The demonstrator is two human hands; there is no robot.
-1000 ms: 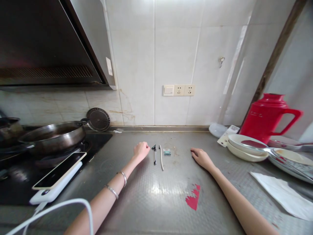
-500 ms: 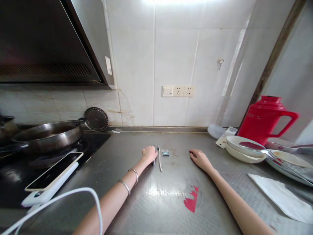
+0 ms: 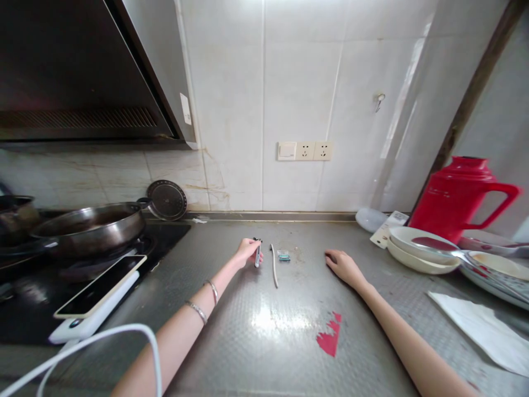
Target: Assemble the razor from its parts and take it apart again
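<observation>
My left hand (image 3: 247,252), with two bracelets on its wrist, grips a slim silver tool with a dark top end (image 3: 258,257). The tool is upright in the fingers, just over the metal counter; its exact kind is too small to make out. Right of it lies a thin, slightly bent white stick with a dark tip (image 3: 274,267). Beside the stick is a small clear and teal item (image 3: 284,256), too small to name. My right hand (image 3: 339,263) rests on the counter farther right, fingers loosely curled with nothing visible in them.
A pan (image 3: 93,227) sits on the stove at left, near a phone (image 3: 101,286) on a white power bank and a looping white cable (image 3: 136,328). At right stand a red thermos (image 3: 458,193), stacked bowls (image 3: 419,264) and white paper (image 3: 479,331). A red scrap (image 3: 329,337) lies in front.
My left hand has turned and lifted slightly, so the silver tool shows more plainly in its fingers. The camera view has shifted a little. My right hand stays on the counter.
</observation>
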